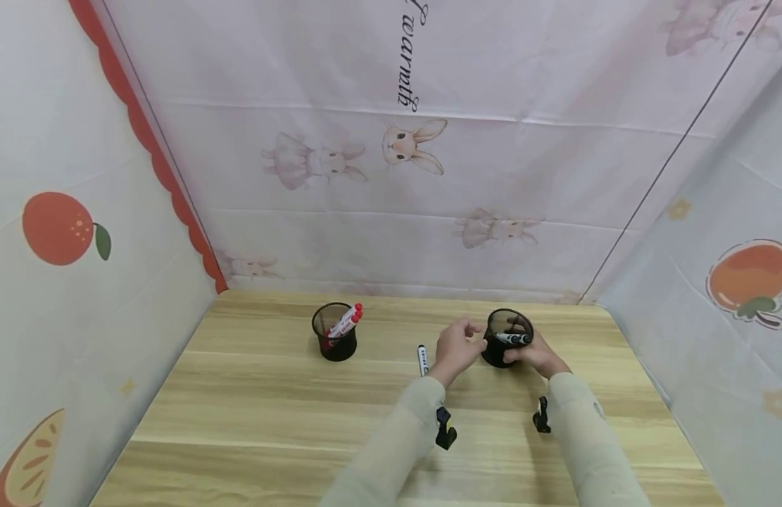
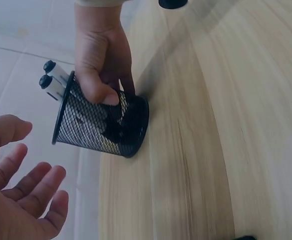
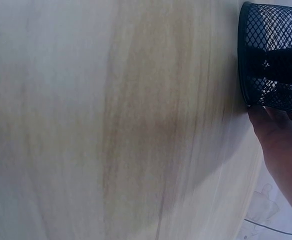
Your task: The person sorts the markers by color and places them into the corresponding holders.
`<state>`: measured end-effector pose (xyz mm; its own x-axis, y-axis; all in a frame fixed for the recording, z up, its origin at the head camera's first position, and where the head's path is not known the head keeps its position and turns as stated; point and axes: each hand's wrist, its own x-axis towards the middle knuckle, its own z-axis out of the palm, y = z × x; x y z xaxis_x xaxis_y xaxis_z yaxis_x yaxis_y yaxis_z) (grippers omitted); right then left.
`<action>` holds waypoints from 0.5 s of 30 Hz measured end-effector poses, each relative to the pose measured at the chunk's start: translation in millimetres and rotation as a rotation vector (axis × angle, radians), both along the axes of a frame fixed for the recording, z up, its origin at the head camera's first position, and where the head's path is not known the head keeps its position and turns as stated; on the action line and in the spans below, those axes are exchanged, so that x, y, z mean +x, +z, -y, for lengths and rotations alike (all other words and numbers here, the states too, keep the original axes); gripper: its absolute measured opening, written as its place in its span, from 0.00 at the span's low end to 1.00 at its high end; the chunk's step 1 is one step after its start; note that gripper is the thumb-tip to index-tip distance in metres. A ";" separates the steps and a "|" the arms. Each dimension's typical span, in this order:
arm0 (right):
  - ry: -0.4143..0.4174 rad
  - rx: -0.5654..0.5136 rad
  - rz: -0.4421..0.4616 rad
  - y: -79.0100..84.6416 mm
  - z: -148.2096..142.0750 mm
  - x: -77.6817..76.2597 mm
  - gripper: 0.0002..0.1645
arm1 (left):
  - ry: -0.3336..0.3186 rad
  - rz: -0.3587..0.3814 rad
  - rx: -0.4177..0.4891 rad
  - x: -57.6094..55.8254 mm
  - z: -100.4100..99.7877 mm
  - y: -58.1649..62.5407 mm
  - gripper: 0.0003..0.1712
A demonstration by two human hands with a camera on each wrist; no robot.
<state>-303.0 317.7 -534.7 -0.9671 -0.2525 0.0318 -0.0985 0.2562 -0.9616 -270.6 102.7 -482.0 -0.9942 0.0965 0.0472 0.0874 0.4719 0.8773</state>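
My right hand [image 1: 538,355] grips the side of a black mesh pen holder [image 1: 495,354] standing upright at the back right of the table. In the left wrist view, its thumb lies across the mesh wall of the pen holder [image 2: 88,125]. Black-capped white markers [image 1: 514,339] lean inside it, their ends above the rim. My left hand [image 1: 457,348] is just left of this pen holder, fingers loosely bent and holding nothing. Beside the left wrist, a black-capped white marker [image 1: 422,358] lies on the table, its near end hidden by the arm.
A second black mesh pen holder [image 1: 337,348] stands at the back left, with red-capped markers [image 1: 344,322] leaning to the right in it. Behind the wooden table [image 1: 270,415] hangs a printed cloth backdrop [image 1: 524,169], and more cloth closes off both sides.
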 end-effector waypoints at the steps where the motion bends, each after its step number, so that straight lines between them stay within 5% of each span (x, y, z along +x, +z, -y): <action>1: -0.001 0.004 0.000 1.5 0.1 0.4 0.53 | 0.001 -0.001 -0.024 0.5 1.6 -0.2 0.11; 15: -0.018 0.023 0.007 -10.1 -5.8 -4.2 0.54 | 0.028 -0.088 -0.310 1.6 31.0 -19.5 0.12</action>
